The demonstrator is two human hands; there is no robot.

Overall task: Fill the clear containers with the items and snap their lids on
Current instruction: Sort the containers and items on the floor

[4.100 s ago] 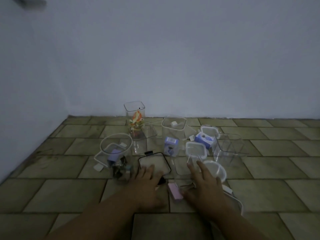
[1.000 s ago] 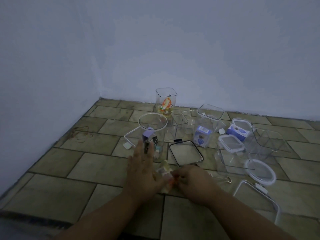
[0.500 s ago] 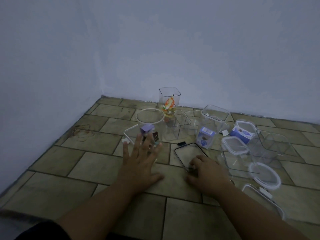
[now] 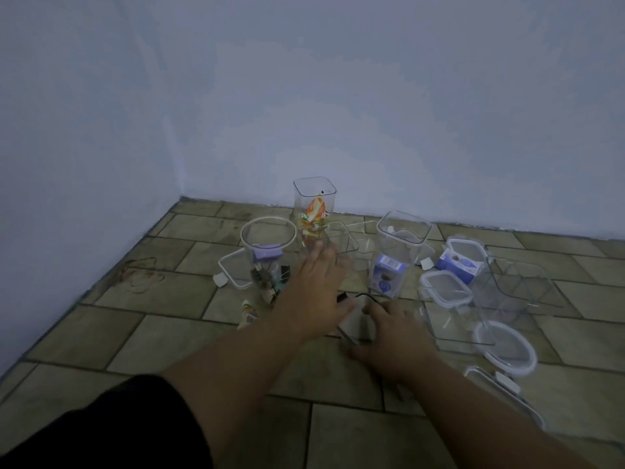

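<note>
Left hand is stretched out flat, fingers spread wide and holding nothing, reaching toward twelve o'clock over the tiled floor. Right hand sits low beside it at three o'clock, palm down, fingers loosely curled over the black-rimmed lid; whether it grips that lid I cannot tell. The lid lies flat between the two hands, partly covered by both.

Clutter all round. At eleven o'clock of the left hand stands the round clear container with small items in it, a white-rimmed lid lying just beside it. Straight ahead at twelve, the tall square container with orange and white wrappers inside. At one o'clock, a square container holding a blue carton. At three o'clock sit empty clear tubs and a round white-rimmed lid. One loose wrapper lies on the tiles at nine o'clock of the left wrist.
</note>
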